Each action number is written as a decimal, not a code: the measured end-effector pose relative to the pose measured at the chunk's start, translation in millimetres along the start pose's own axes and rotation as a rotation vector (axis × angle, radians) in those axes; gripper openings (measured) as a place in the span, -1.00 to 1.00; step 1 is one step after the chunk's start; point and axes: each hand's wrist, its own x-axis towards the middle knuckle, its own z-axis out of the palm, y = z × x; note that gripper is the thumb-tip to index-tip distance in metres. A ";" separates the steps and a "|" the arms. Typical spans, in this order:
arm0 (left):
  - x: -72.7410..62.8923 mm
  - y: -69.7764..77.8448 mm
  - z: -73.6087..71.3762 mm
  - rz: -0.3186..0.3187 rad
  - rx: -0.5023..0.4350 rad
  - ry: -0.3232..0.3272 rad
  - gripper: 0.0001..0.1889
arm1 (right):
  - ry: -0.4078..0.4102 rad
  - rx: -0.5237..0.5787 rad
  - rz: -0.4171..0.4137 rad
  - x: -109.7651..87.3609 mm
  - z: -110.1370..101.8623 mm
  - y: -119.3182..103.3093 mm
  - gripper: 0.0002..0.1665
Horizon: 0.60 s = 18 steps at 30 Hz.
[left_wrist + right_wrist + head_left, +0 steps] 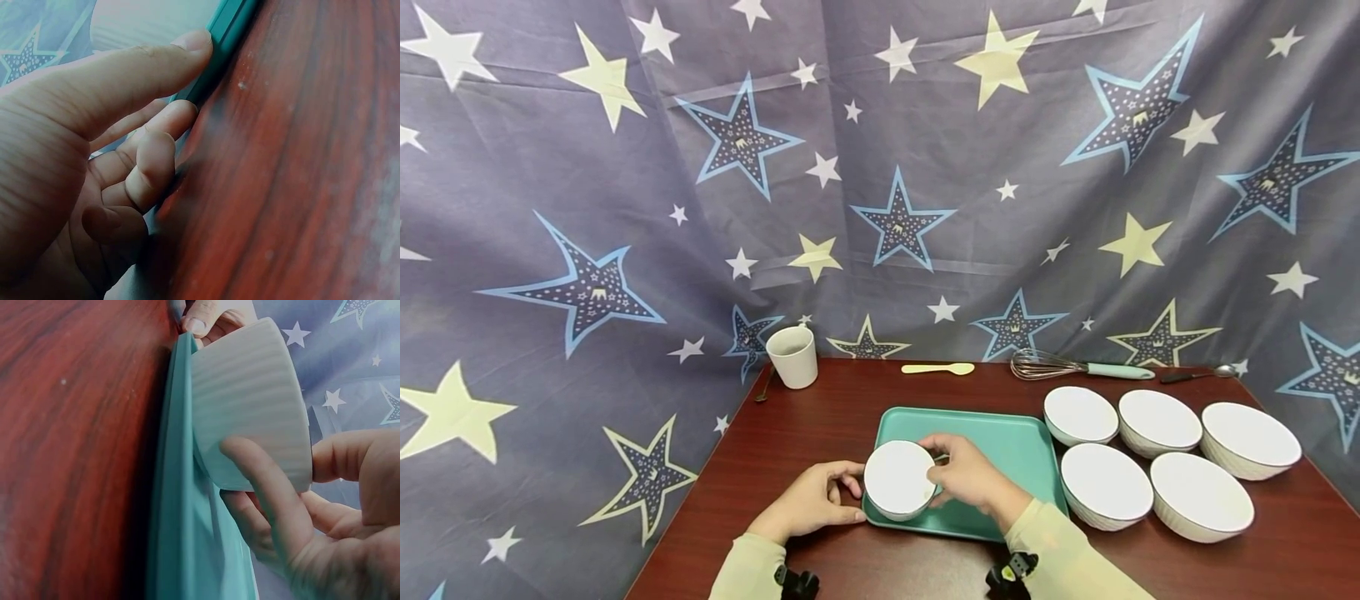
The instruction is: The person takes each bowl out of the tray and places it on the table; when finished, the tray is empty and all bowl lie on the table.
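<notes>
A white bowl with a ribbed outer wall is at the front left corner of a green tray. My right hand grips this bowl from its right side. In the right wrist view, its thumb is at the rim and the fingers lie along the wall and base. At the tray's front left corner is my left hand, its thumb and bent fingers holding the tray's edge. In the left wrist view, the thumb tip touches the green rim; the fingers' far side is partly hidden.
Several white bowls stand right of the tray in two rows. Along the back lie a yellow spoon, a whisk and a dark-handled spoon. A white mug stands back left, beside a small dark utensil.
</notes>
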 end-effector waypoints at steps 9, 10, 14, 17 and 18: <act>-1.3 -0.4 -1.1 0.000 0.000 -0.004 -0.37 | -0.008 -0.029 -0.023 -3.3 -9.0 -15.1 -0.40; -1.2 -0.5 -1.2 0.003 0.000 -0.005 -0.37 | -0.011 -0.030 -0.026 -4.2 -10.5 -18.1 -0.41; -0.6 -1.3 -1.0 0.019 -0.007 -0.007 -0.36 | -0.020 -0.020 -0.035 -8.4 -18.6 -30.0 -0.42; -0.7 -0.9 -0.7 0.025 -0.010 -0.010 -0.35 | -0.012 -0.041 -0.051 -14.1 -26.7 -38.8 -0.42; -0.7 -0.5 -0.7 0.024 -0.011 -0.010 -0.34 | -0.011 -0.051 -0.058 -16.6 -30.0 -41.5 -0.42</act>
